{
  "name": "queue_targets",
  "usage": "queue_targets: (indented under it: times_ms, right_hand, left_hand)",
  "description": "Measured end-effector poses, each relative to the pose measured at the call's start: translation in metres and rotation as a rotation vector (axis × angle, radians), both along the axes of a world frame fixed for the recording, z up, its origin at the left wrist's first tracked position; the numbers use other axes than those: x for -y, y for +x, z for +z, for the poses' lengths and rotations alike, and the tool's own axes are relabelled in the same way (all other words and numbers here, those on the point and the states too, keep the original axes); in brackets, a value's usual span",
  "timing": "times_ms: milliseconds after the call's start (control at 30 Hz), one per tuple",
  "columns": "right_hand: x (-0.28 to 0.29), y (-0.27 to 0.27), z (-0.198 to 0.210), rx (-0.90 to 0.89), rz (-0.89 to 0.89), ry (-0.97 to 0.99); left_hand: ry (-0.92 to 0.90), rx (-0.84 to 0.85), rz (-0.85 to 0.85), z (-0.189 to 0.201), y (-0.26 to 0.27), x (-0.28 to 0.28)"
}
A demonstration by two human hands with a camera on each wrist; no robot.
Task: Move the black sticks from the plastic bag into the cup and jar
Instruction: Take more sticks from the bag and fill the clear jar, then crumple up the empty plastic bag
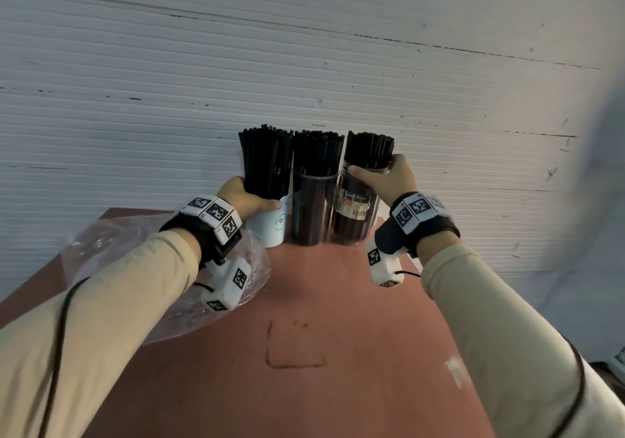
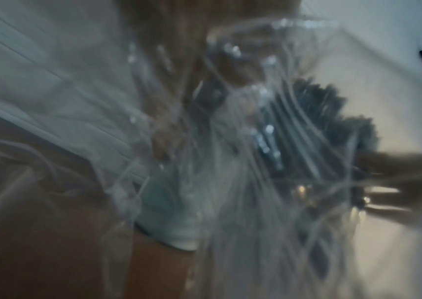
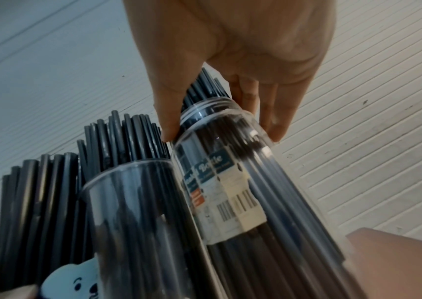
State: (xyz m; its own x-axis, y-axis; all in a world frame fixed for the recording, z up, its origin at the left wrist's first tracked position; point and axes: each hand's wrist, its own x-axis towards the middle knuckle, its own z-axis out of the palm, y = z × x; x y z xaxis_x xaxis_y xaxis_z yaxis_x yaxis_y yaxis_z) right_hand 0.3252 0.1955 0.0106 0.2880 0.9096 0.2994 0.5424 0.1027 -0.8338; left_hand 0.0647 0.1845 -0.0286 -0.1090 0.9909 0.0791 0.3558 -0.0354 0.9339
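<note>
Sticks [image 1: 267,158] stand upright in three vessels at the bench's [image 1: 338,302] far edge: white cup [image 1: 270,226], clear cup [image 1: 313,207], labelled jar [image 1: 355,211], all touching in a row. Left hand [image 1: 241,199] curls round the white cup's bundle just above its rim. Right hand [image 3: 243,50] pinches the jar's neck, thumb opposite fingers [image 3: 272,113]. Bag [image 1: 111,248] lies flattened under the left arm, apparently empty. Judgement: transfer done, final tidying. Next: let go gently so nothing tips.

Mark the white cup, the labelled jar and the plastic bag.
white cup [image 1: 270,228]: head view, on its side wall.
labelled jar [image 3: 233,194]: right wrist view, on its label.
plastic bag [image 1: 101,244]: head view, on crumpled film.
</note>
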Motion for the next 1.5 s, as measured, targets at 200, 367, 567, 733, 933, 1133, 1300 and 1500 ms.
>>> queue_targets:
  times_ms: [200, 367, 567, 733, 933, 1133, 1300, 1500]
  right_hand:
    - [0.029, -0.006, 0.003, 0.079, -0.049, 0.025]
    - [0.067, -0.027, 0.009, 0.18, 0.028, 0.224]
    - [0.105, -0.087, 0.0, 0.389, 0.645, -0.004]
    - [0.117, -0.124, -0.014, 0.634, 0.929, -0.375]
    - [0.129, -0.15, -0.025, 0.859, 0.831, -0.589]
    - [0.131, -0.153, -0.027, 0.846, 0.701, -0.628]
    - [0.136, -0.146, -0.017, 0.286, 0.619, -0.393]
    - [0.164, -0.15, 0.005, -0.086, 0.805, 0.039]
  left_hand:
    - [-0.079, -0.106, 0.034, 0.02, 0.003, 0.016]
    - [0.044, -0.232, 0.176, 0.052, -0.01, 0.031]
    - [0.186, -0.272, 0.151, 0.077, -0.029, 0.062]
    - [0.02, -0.526, -0.033, 0.086, -0.067, 0.097]
    - [-0.251, -0.861, -0.321, 0.069, -0.116, 0.132]
    - [0.013, -0.508, -0.153, 0.048, -0.129, 0.153]
    - [0.261, -0.036, -0.021, 0.051, -0.121, 0.17]
    - [0.481, 0.062, -0.007, 0.045, -0.087, 0.185]
